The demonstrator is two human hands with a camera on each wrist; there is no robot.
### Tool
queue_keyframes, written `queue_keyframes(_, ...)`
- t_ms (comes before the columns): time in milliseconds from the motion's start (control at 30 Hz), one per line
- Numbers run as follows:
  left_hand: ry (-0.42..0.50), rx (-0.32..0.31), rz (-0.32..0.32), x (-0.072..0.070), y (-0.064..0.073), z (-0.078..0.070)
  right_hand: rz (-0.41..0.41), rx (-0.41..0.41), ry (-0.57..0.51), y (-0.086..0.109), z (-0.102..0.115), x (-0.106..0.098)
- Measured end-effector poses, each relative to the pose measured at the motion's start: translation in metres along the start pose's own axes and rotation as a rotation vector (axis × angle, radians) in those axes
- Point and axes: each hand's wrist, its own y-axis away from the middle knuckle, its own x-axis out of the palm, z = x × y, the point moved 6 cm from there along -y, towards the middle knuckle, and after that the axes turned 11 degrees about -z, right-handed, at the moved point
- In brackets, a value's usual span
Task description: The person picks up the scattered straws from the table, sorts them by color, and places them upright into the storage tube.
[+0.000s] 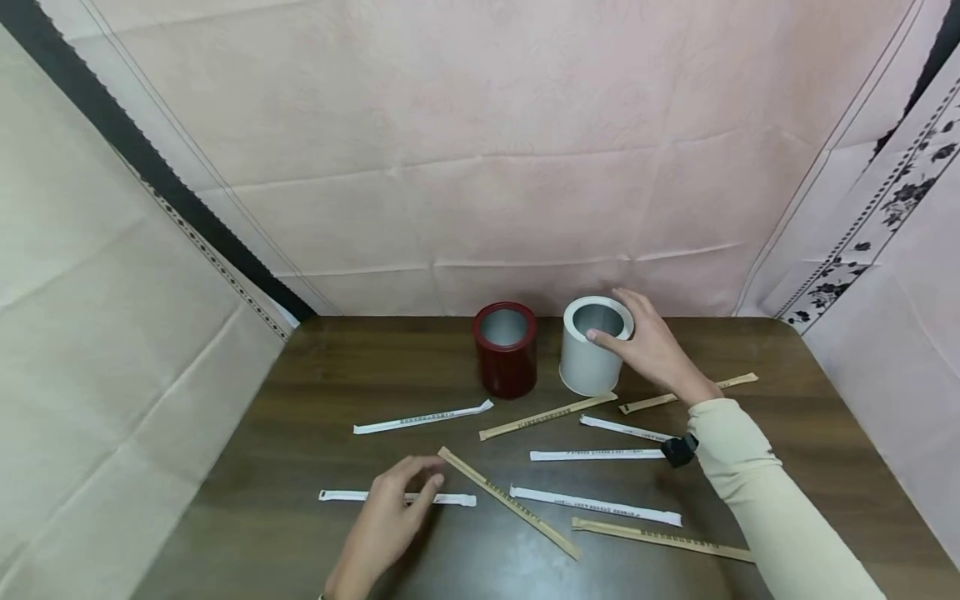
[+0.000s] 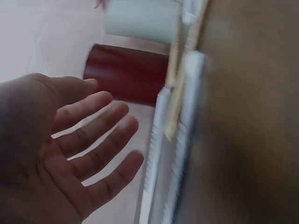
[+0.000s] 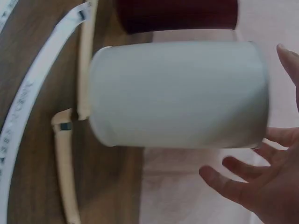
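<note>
The right grip [image 1: 652, 342] of a person arches over the rim of a white container [image 1: 590, 367], thumb at the near side of its mouth, fingers toward the far side, spread rather than clenched; from here I cannot tell whether skin meets rim. The container stands upright at the far side of the desk [image 1: 247, 500], to the right of a dark red container [image 1: 506, 367] and apart from it. Both show grey interiors, their floors hard to make out.

The left grip [image 1: 390, 508], lower on the desk, is relaxed and empty, fingers parted, above a white packet [image 1: 345, 495] whose middle it partly hides. Its fingertips are close to the upper end of a tan packet [image 1: 540, 527]; contact is unclear.

Slim packets, five white and four tan, lie scattered, their print too small to read. The right wrist crosses in front of another tan packet [image 1: 738, 380], a dark block [image 1: 679, 450] at the cuff hides the end of a second white packet [image 1: 597, 455], and the pale sleeve [image 1: 780, 500] covers the tip of a third tan packet [image 1: 660, 538].

The left wrist view is blurred, the white container trimmed by its top edge; the right wrist view crops the red container and the thumb.
</note>
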Motion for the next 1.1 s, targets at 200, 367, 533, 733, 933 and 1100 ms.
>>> queue_keyframes(200, -0.299, 0.124, 0.113, -0.006, 0.02, 0.021, 0.022, 0.002, 0.01, 0.004, -0.011, 0.012)
queue_keyframes(367, -0.479, 0.205, 0.141, -0.018, 0.024, 0.029, 0.049, 0.007, -0.001, 0.001, -0.008, 0.022)
queue_keyframes(533, -0.515, 0.231, 0.124, -0.017, 0.02, 0.029, 0.045, 0.027, -0.044, -0.002, -0.013, 0.022)
queue_keyframes(733, -0.509, 0.265, 0.119, -0.005, 0.015, 0.026, 0.015, 0.039, -0.105, -0.006, -0.023, 0.02)
queue_keyframes(933, -0.497, 0.294, 0.089, -0.004, 0.015, 0.021, 0.002, 0.027, -0.175, -0.01, -0.022, 0.024)
queue_keyframes(1100, -0.503, 0.293, 0.148, 0.001, 0.015, 0.016, -0.023, 0.047, -0.192, -0.007, -0.025, 0.022)
